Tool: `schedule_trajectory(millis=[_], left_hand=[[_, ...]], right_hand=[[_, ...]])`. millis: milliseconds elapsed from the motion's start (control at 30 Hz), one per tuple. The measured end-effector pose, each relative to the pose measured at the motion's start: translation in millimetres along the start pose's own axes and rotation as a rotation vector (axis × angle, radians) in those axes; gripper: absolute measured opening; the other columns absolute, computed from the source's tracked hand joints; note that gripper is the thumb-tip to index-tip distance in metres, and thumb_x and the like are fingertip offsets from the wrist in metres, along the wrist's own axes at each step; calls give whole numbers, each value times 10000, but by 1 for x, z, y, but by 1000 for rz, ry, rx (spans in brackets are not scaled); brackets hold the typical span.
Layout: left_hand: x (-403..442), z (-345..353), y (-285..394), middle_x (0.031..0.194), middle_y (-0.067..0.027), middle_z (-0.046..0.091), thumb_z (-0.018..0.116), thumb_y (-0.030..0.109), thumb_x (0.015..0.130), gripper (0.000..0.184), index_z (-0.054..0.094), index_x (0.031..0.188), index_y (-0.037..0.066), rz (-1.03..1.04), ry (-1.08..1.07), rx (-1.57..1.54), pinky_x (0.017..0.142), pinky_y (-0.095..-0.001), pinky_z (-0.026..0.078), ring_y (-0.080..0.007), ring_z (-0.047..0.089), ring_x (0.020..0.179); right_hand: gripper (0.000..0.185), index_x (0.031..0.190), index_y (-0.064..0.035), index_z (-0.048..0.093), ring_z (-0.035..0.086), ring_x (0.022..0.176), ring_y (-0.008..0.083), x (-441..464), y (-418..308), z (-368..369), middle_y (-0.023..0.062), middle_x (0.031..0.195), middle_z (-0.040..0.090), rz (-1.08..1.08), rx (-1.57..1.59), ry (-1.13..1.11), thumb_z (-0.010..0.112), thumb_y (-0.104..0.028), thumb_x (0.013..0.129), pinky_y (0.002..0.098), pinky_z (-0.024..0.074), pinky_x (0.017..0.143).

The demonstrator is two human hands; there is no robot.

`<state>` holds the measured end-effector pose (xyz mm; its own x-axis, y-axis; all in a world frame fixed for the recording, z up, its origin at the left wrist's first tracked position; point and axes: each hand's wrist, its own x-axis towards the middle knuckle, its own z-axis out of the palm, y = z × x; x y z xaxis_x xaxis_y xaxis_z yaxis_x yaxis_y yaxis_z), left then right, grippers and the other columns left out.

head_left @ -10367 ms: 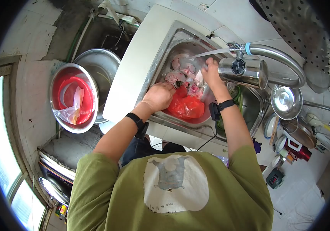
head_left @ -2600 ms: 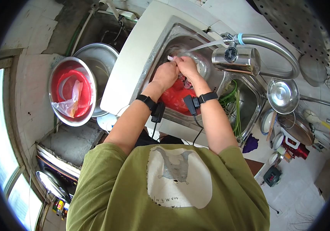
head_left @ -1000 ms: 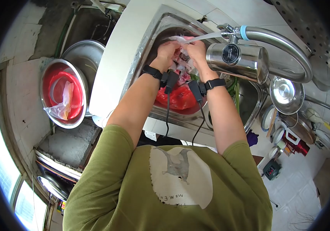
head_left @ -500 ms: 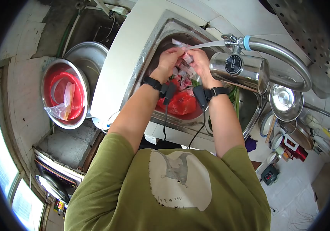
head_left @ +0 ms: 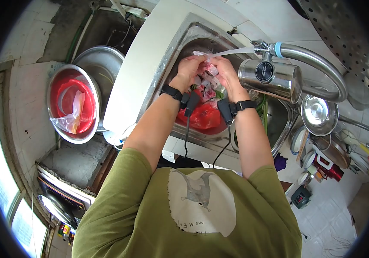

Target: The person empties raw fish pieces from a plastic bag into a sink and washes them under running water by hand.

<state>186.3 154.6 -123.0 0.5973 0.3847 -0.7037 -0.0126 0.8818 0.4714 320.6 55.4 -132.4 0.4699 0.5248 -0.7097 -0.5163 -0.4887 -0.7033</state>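
Left hand [head_left: 188, 69] and right hand [head_left: 228, 75] grip one raw, pinkish piece [head_left: 210, 69] between curled fingers (some fingertips hidden). It looks soft, light and slippery, likely to tear if pulled; opposite edges appear the soundest hold. Both forearms reach forward, converging over the sink [head_left: 161, 79]. The piece is beneath running water [head_left: 238, 50], beyond the red bag [head_left: 204, 117].

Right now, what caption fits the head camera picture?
Left hand and right hand holding pink food at the running water.
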Motion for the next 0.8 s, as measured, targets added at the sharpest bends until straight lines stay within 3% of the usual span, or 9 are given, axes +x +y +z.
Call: schedule_trajectory(millis=[67, 200, 300, 500, 600, 700, 800], left_hand=[[8, -6, 0, 927, -100, 717, 659, 71, 969, 114, 682, 1040, -15, -3, -27, 40, 759, -268, 580, -166, 677, 820], [5, -6, 2, 926, -100, 717, 665, 46, 956, 102, 683, 1026, -26, -20, -21, 67, 772, -245, 590, -166, 678, 826], [3, -8, 2, 948, -106, 712, 671, 23, 942, 100, 680, 1018, -40, -31, -83, -80, 767, -242, 601, -170, 683, 823], [4, -10, 8, 1010, -120, 698, 687, 24, 933, 123, 673, 1038, -39, -22, -92, 159, 767, -248, 605, -175, 692, 883], [4, -16, 2, 1004, -113, 706, 697, 41, 933, 127, 678, 1031, -37, -26, -101, 53, 781, -245, 602, -170, 694, 882], [-5, -13, 6, 1009, -116, 708, 689, 43, 939, 128, 676, 1031, -44, -42, -169, -73, 783, -248, 605, -171, 697, 855], [-6, -10, 10, 1021, -123, 707, 662, 33, 953, 116, 677, 1040, -44, 3, -92, 148, 796, -258, 610, -175, 699, 872]], right_hand=[[220, 1162, -13, 668, 679, 902, 219, 6, 5, -4, 96, 1035, 701, 18, 127, -64, 567, -86, 980, 387, 583, 793], [211, 1148, -5, 670, 676, 880, 216, 16, 11, -11, 99, 1023, 700, 19, 125, -17, 561, -76, 983, 372, 583, 767], [199, 1125, -8, 680, 668, 860, 206, 13, 8, -10, 91, 1010, 696, -8, 18, 1, 574, -90, 978, 364, 575, 739], [184, 1096, -24, 694, 656, 831, 190, -19, -11, 4, 71, 976, 688, -9, 63, 39, 604, -121, 968, 340, 558, 695], [185, 1098, -29, 693, 651, 869, 195, -17, -12, 3, 73, 980, 689, -15, 75, -36, 593, -121, 972, 358, 553, 743], [378, 1276, -69, 668, 571, 1034, 169, 12, 12, -7, 40, 1159, 669, 5, 19, -40, 638, -261, 951, 353, 466, 910], [354, 1242, -88, 690, 577, 947, 124, 1, 11, 1, 27, 1099, 680, -13, 75, -53, 639, -282, 950, 275, 468, 821]])
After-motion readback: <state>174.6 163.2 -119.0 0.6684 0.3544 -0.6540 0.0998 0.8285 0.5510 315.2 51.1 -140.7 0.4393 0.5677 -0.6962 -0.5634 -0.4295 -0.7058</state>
